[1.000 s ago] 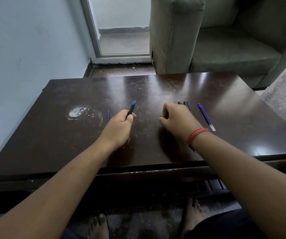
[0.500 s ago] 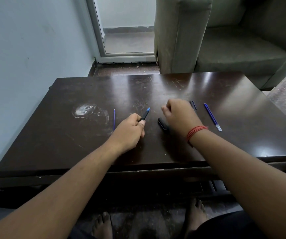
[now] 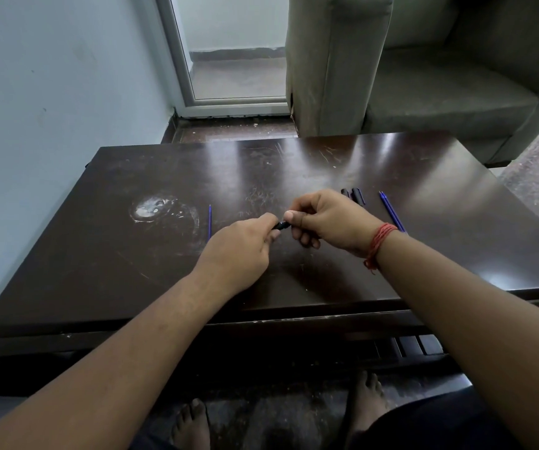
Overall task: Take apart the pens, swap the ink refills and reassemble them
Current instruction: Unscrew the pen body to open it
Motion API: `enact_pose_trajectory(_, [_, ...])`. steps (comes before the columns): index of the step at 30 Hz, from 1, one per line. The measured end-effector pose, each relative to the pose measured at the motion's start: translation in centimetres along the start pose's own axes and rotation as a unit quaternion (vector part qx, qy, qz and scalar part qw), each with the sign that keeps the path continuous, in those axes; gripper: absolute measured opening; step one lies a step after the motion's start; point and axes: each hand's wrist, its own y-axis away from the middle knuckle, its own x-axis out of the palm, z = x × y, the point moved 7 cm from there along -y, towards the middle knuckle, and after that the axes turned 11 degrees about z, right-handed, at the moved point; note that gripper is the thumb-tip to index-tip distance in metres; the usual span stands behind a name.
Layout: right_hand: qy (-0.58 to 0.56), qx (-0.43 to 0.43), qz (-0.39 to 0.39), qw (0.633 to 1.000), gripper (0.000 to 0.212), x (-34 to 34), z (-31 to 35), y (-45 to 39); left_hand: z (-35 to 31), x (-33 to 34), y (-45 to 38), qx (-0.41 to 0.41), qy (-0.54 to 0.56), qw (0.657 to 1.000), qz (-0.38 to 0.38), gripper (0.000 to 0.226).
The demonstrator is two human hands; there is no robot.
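Dim, cool indoor light. Daylight enters through the glazed door (image 3: pixel 235 43) at the far wall. Glossy dark tabletop (image 3: pixel 326 164) shows pale streaks of glare along its far edge and right side. Soft shadows under both hands; space beneath the tabletop nearly black. Wide-angle bowing at frame edges, forearms stretched large. Focus fair at centre; slight softness overall, faint grain in dark areas.

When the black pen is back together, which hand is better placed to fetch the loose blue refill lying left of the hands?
Probably the left hand. Both hands grip the black pen, but that blue refill lies just beyond the left knuckles, while the right hand would have to cross over.
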Motion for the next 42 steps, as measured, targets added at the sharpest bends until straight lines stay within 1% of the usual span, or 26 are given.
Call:
enact_pose_trajectory(2, [0.038, -0.014, -0.02, 0.999, 0.017, -0.3, 0.5, -0.1, 0.2, -0.2, -0.3, -0.005, 0.039, 0.999, 0.001, 0.015])
enact_pose_trajectory(6, [0.107, -0.06, -0.065, 0.99, 0.012, -1.0, 1.9, -0.1, 0.4, -0.4, -0.4, -0.032, 0.185, 0.982, 0.018, 0.023])
enact_pose_trajectory(9, [0.102, -0.083, -0.046, 0.99, 0.012, -0.8, 2.3, 0.0, 0.6, -0.3, -0.3, -0.051, 0.233, 0.971, 0.033, 0.027])
enact_pose_trajectory(12, [0.09, -0.096, -0.023, 0.991, 0.018, -0.6, 2.2, 0.4, 0.8, -0.2, -0.4, -0.06, 0.225, 0.972, 0.04, 0.026])
enact_pose_trajectory(15, [0.107, -0.046, -0.075, 0.99, 0.018, -1.0, 1.7, 0.8, 0.6, 0.0, -0.4, -0.058, 0.211, 0.975, 0.047, 0.025])
enact_pose_trajectory(16, [0.111, -0.031, -0.085, 0.99, 0.021, -1.1, 1.6, 0.8, 0.6, 0.2, -0.4, -0.058, 0.211, 0.974, 0.051, 0.025])
enact_pose_trajectory(17, [0.111, -0.022, -0.079, 0.99, 0.025, -0.9, 1.6, 0.8, 0.6, 0.3, -0.4, -0.058, 0.211, 0.974, 0.055, 0.025])
enact_pose_trajectory(18, [0.105, -0.017, -0.064, 0.992, 0.025, -0.7, 1.6, 0.7, 0.6, 0.5, -0.4, -0.06, 0.209, 0.974, 0.058, 0.025])
enact_pose_trajectory(19, [0.094, -0.018, -0.051, 0.994, 0.02, -0.6, 1.6, 0.6, 0.7, 0.6, -0.5, -0.062, 0.208, 0.974, 0.059, 0.025])
enact_pose_trajectory(21, [0.086, -0.033, -0.027, 0.995, 0.005, -0.6, 1.7, 0.8, 1.0, 0.6, -0.5, -0.069, 0.206, 0.974, 0.058, 0.025])
enact_pose_trajectory(23, [0.073, -0.043, -0.022, 0.996, 0.02, -0.9, 1.7, 0.8, 1.2, 0.4, -0.5, -0.074, 0.204, 0.975, 0.055, 0.025])
enact_pose_trajectory(24, [0.052, -0.046, -0.029, 0.997, 0.021, -1.0, 1.7, 0.9, 1.3, 0.3, -0.5, -0.073, 0.203, 0.975, 0.051, 0.025])
enact_pose_trajectory(26, [0.027, -0.039, -0.048, 0.998, 0.011, -1.1, 1.7, 1.0, 1.3, 0.1, -0.5, -0.071, 0.2, 0.976, 0.045, 0.025])
enact_pose_trajectory(27, [0.036, -0.025, -0.057, 0.997, 0.015, -1.1, 1.5, 0.9, 1.2, 0.1, -0.4, -0.071, 0.199, 0.976, 0.046, 0.024])
enact_pose_trajectory(29, [0.059, -0.002, -0.048, 0.997, 0.021, -0.7, 1.3, 0.8, 1.0, 0.3, -0.3, -0.07, 0.198, 0.976, 0.054, 0.025])
enact_pose_trajectory(31, [0.046, -0.01, -0.032, 0.998, 0.011, -0.6, 1.2, 0.8, 0.9, 0.5, -0.3, -0.07, 0.198, 0.976, 0.059, 0.025])
enact_pose_trajectory(32, [0.035, -0.019, -0.024, 0.999, 0.009, -0.7, 1.3, 0.9, 1.0, 0.5, -0.4, -0.07, 0.2, 0.976, 0.058, 0.025])
enact_pose_trajectory(34, [-0.004, -0.029, -0.021, 0.999, 0.024, -1.0, 1.4, 0.8, 1.1, 0.5, -0.4, -0.073, 0.201, 0.975, 0.058, 0.025])
enact_pose_trajectory(35, [-0.028, -0.029, -0.026, 0.999, 0.024, -1.1, 1.3, 0.8, 1.1, 0.5, -0.4, -0.074, 0.2, 0.975, 0.06, 0.025])
enact_pose_trajectory(37, [-0.047, -0.023, -0.037, 0.998, 0.011, -1.1, 1.1, 0.8, 1.0, 0.5, -0.3, -0.074, 0.197, 0.976, 0.063, 0.025])
enact_pose_trajectory(38, [-0.037, -0.009, -0.042, 0.998, 0.011, -1.0, 0.9, 0.8, 1.0, 0.5, -0.3, -0.073, 0.196, 0.976, 0.063, 0.024])
enact_pose_trajectory(40, [0.004, 0.016, -0.036, 0.999, 0.02, -0.7, 0.8, 0.8, 1.0, 0.5, -0.3, -0.071, 0.196, 0.976, 0.064, 0.024])
enact_pose_trajectory(42, [0.011, 0.012, -0.028, 0.999, 0.014, -0.6, 0.9, 0.8, 0.9, 0.6, -0.3, -0.067, 0.194, 0.976, 0.069, 0.024])
